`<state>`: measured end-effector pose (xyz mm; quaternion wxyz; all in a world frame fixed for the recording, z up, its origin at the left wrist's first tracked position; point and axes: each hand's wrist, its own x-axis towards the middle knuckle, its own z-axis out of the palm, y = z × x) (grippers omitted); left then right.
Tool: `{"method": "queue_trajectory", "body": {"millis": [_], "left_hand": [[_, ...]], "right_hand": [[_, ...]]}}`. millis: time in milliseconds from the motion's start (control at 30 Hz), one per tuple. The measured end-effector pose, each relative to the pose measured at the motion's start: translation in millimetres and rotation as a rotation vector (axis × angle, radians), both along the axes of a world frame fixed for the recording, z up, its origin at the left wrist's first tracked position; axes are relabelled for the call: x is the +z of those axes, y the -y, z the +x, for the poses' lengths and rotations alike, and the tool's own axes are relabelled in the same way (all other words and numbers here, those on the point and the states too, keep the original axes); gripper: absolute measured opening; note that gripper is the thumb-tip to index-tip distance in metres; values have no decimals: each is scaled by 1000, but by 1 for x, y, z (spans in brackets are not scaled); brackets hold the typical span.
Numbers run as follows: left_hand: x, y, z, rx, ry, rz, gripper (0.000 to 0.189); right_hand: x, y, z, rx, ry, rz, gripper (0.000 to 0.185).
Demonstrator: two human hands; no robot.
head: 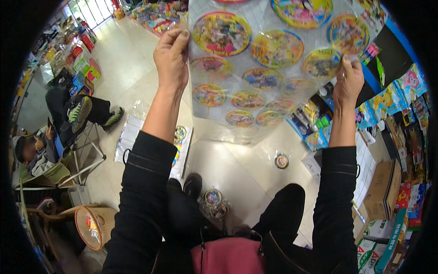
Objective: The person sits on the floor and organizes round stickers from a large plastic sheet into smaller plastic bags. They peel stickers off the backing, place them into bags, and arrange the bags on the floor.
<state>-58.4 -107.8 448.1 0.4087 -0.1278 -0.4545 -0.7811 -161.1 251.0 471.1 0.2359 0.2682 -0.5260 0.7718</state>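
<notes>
A large clear plastic sheet (236,75), bearing several round colourful cartoon discs, hangs stretched between my two hands. My left hand (172,56) pinches its left edge near the top. On the other side my right hand (349,77) grips the right edge, thumb beside a yellow-rimmed disc (322,62). The sheet's lower end droops above the floor and its top runs out of view. Below, a round item in clear wrap (282,160) lies on the tiles. Between my feet are some more wrapped round items (214,200).
A white sheet with round pieces (184,144) lies on the floor, partly behind my left arm. To the left, a person (41,147) sits in a folding chair near a waste basket (94,227). Packaged goods and a cardboard box (382,188) crowd the right side.
</notes>
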Motion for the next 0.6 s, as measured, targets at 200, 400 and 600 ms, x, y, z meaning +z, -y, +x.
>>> {"method": "queue_trajectory", "body": {"millis": [200,400,600], "left_hand": [[28,-7,13,-19,52,-10,9],[42,-13,16,-90,-1,-1,14],[54,-8,21,-253,48,-147,12]], "right_hand": [[-2,-13,-4,117,23,-74,23],[-12,-24,-13,126,28,-60,36],[-9,-22,-5,213,112,-70,34]]}}
